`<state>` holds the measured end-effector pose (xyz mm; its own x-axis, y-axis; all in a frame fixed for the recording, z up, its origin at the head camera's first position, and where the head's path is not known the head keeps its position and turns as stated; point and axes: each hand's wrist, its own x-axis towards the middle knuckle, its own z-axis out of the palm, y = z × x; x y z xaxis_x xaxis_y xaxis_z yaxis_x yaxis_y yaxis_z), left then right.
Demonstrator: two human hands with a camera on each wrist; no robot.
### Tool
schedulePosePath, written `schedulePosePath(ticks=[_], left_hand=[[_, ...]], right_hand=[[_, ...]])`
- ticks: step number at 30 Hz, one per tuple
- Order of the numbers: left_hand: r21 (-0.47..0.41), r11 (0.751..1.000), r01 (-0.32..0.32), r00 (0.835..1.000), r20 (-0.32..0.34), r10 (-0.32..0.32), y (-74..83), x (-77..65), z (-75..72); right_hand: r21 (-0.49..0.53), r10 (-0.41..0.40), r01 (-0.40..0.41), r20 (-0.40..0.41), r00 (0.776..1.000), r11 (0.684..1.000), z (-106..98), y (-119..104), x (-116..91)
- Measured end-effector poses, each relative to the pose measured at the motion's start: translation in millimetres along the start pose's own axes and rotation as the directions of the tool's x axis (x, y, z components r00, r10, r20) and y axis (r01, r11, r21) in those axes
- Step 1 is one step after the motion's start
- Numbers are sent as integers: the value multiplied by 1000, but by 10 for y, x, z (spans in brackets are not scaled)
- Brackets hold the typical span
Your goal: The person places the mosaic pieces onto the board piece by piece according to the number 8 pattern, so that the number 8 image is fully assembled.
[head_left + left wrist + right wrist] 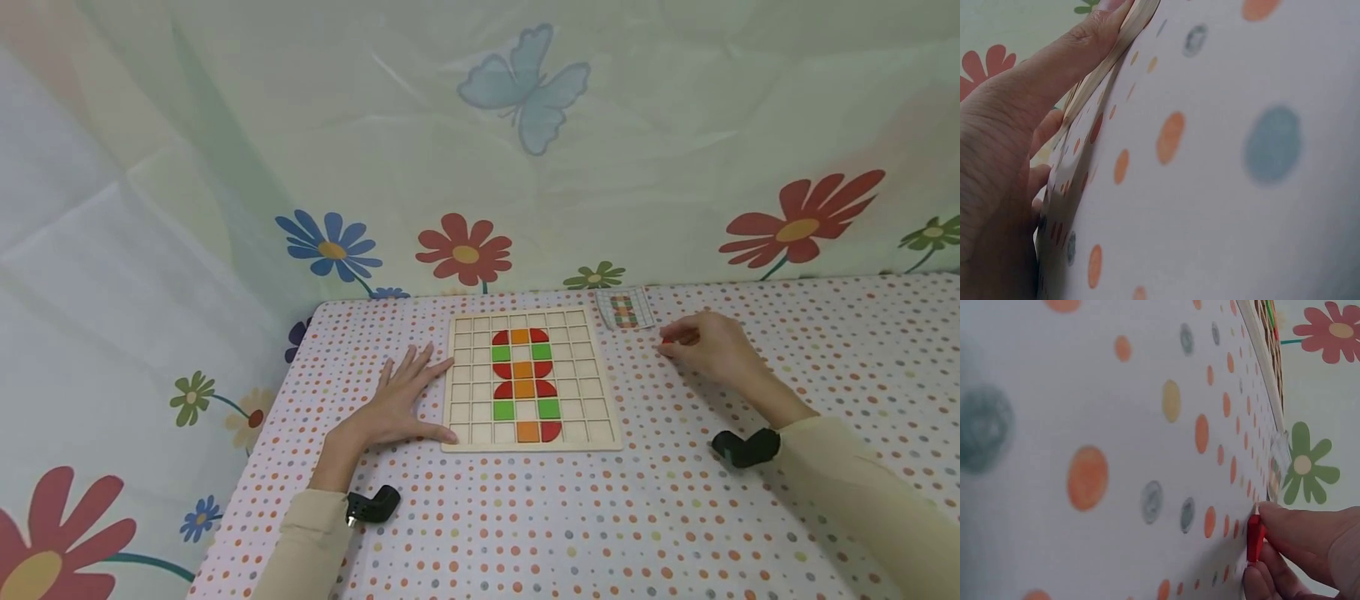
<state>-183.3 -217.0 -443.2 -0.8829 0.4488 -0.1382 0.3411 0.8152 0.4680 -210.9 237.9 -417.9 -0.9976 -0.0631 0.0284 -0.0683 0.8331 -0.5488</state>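
A wooden grid board [585, 375] lies on the dotted cloth, with red, green and orange tiles forming a figure-eight shape in its middle. At the figure's lower left corner, left of the bottom orange tile [528, 431], the cell is bare wood. My left hand [393, 404] is spread at the board's left side, thumb at the lower left corner and a finger on the left edge. Right of the board, my right hand [705, 346] pinches a small red tile [1255, 538] between thumb and fingers, low over the cloth.
A pattern card [624, 310] printed with a similar figure lies beyond the board's upper right corner, near my right hand. Behind the table hangs a curtain [525, 183] with flowers and a butterfly. Each wrist wears a black camera [746, 447].
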Motion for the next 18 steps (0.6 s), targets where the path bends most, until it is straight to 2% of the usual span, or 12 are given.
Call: schedulePosePath(ticks=[7, 10, 14, 18], left_hand=[[-7, 1000, 1, 1000, 0, -1, -8, -2, 0], [-5, 1000, -5, 1000, 0, 5, -13, -3, 1], [-1, 1000, -11, 1000, -4, 11, -20, -3, 2], [-2, 1000, -9, 1000, -3, 9, -18, -1, 4]], right_hand=[[7, 50, -51, 32, 998, 999, -35, -2, 1], [14, 58, -58, 21, 998, 998, -39, 23, -8], [33, 40, -40, -8, 999, 999, -28, 39, -32], [47, -23, 25, -46, 999, 999, -2, -3, -73]])
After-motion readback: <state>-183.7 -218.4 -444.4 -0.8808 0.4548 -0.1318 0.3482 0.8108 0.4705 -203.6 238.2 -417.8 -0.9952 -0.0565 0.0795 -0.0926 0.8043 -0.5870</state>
